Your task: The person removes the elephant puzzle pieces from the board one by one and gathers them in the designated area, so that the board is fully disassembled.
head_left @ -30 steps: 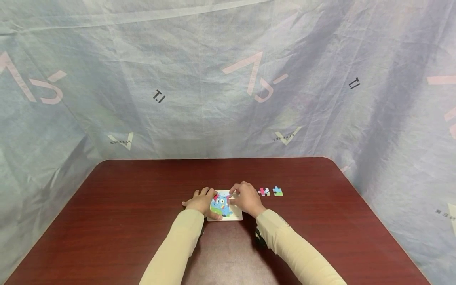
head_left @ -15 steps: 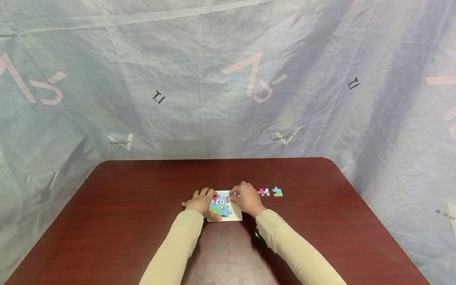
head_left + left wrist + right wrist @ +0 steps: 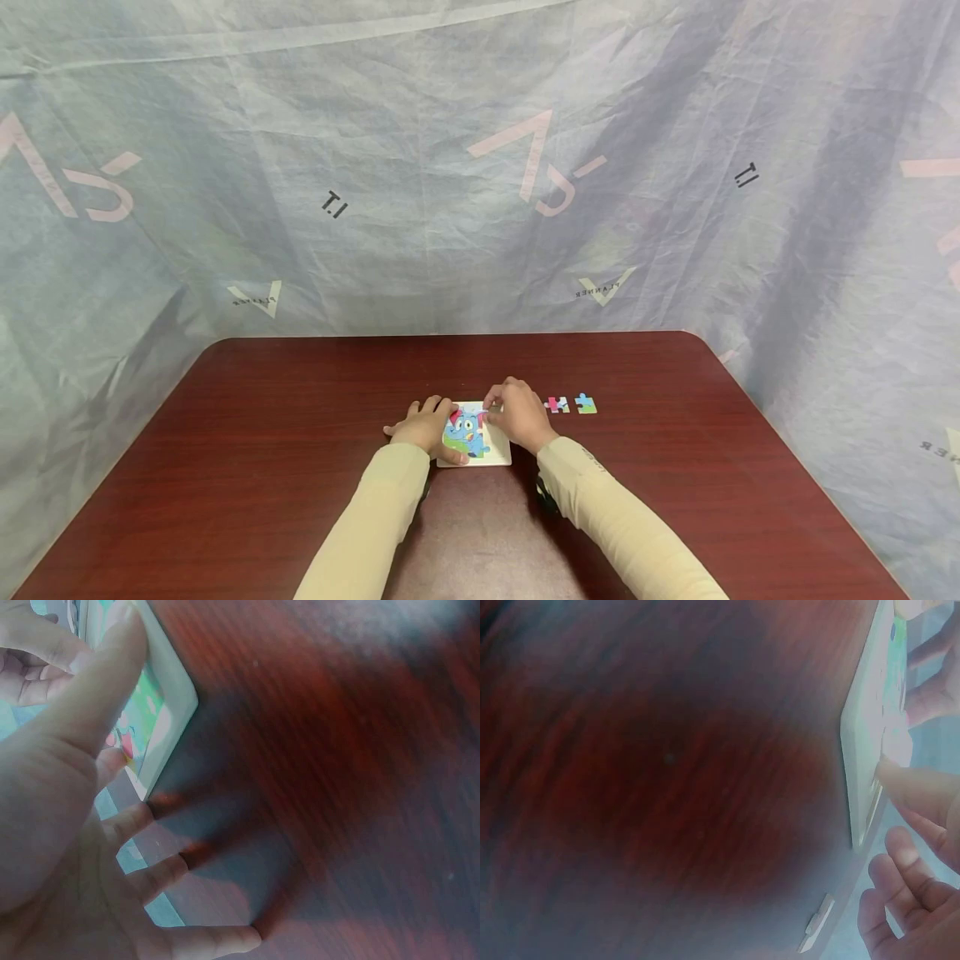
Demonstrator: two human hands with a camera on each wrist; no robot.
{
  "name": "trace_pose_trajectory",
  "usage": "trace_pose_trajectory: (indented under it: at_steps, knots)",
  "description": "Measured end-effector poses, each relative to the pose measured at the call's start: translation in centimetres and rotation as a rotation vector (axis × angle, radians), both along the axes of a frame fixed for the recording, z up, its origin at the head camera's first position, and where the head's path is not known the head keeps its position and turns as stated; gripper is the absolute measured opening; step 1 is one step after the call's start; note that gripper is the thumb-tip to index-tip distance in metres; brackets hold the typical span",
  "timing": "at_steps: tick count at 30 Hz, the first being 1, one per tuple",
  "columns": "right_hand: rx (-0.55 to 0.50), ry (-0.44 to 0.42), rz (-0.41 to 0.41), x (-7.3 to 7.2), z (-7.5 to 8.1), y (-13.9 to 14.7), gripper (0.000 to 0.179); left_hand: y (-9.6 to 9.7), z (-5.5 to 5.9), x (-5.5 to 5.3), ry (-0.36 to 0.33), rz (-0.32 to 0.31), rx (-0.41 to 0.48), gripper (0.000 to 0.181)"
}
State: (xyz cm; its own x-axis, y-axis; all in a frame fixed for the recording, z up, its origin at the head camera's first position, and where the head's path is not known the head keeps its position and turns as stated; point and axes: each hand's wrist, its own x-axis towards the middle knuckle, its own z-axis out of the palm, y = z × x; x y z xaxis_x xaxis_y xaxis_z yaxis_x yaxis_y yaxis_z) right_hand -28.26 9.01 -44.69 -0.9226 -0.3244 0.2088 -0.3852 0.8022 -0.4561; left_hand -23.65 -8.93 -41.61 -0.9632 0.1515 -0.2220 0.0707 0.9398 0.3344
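Observation:
A jigsaw puzzle in a pale tray [image 3: 499, 455] lies near the middle of the table, its picture a blue cartoon character on green. My left hand [image 3: 422, 429] spreads at the tray's left side. Its thumb [image 3: 112, 671] reaches over the near rim, and the other fingers extend along the left edge and onto the table. At the tray's upper right, my right hand [image 3: 522, 417] pinches a light-coloured puzzle piece [image 3: 898, 744] between thumb and forefinger, close over the tray. Most of that piece is hidden by the fingers; the remaining fingers are loosely bent.
Two loose puzzle pieces lie right of my right hand: a pink and white piece [image 3: 557, 405] and a blue and green piece [image 3: 586, 405]. The dark red wooden table [image 3: 285, 450] has a grey printed cloth [image 3: 420, 183] hanging behind it and along both sides.
My right hand stays at the tray's upper right, with its fingers shifting slightly around the puzzle piece. The left hand and the loose pieces keep their places.

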Motion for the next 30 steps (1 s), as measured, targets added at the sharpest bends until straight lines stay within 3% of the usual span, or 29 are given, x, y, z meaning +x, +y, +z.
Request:
trace_pose_trajectory:
  at_steps: [12, 19, 24, 30]
  knots:
    - [-0.019, 0.011, 0.023, 0.1, 0.1, 0.4, 0.009, 0.3, 0.0, 0.1, -0.012, 0.004, 0.001, 0.083]
    - [-0.034, -0.104, 0.06, 0.1, 0.3, 1.3, 0.009, 0.3, 0.2, 0.2, -0.021, 0.003, 0.008, 0.083]
    - [-0.013, -0.111, 0.111, 0.0, 0.6, 1.5, 0.015, 0.2, 0.5, 0.4, -0.031, 0.005, 0.006, 0.083]
    - [0.061, -0.183, 0.15, 0.2, 1.2, 1.5, 0.027, 0.2, 0.8, 0.6, -0.036, 0.004, -0.001, 0.083]
